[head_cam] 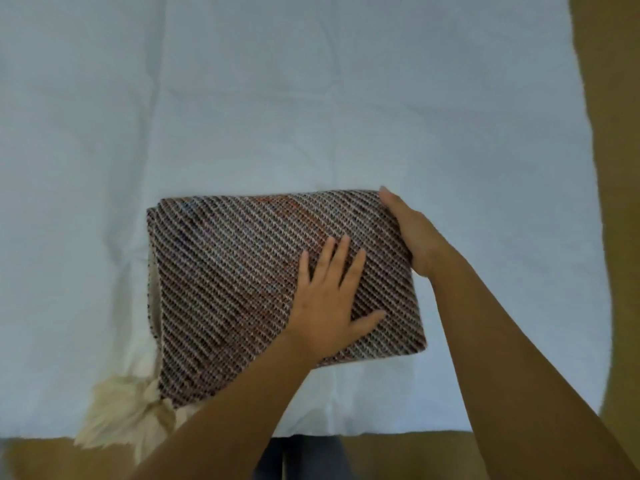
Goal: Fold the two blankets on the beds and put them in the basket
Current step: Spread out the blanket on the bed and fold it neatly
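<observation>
- Woven in brown, rust and pale diagonal stripes, one blanket (277,271) lies as a compact rectangle on the white bed sheet (242,98), under and beside the person's two hands.
- Cream tassels (121,417) spill out well to the left of the left hand, at the bundle's near-left corner, hanging toward the edge of the bed.
- The left hand (329,306) rests flat on top of the bundle, fingers spread, pressing and gripping nothing.
- Just to its right, the right hand (412,233) lies against the blanket's right edge, fingers running along the side; whether they curl under the fold I cannot tell.
- Beyond the right hand, a tan floor (616,168) shows past the bed's edge.
- Count: one blanket, two hands, one bed in sight; no basket and no second blanket visible.
- I judge this blanket's folding to be nearly finished, being smoothed or squared. Carrying it to the basket seems left, and the whole second blanket.
</observation>
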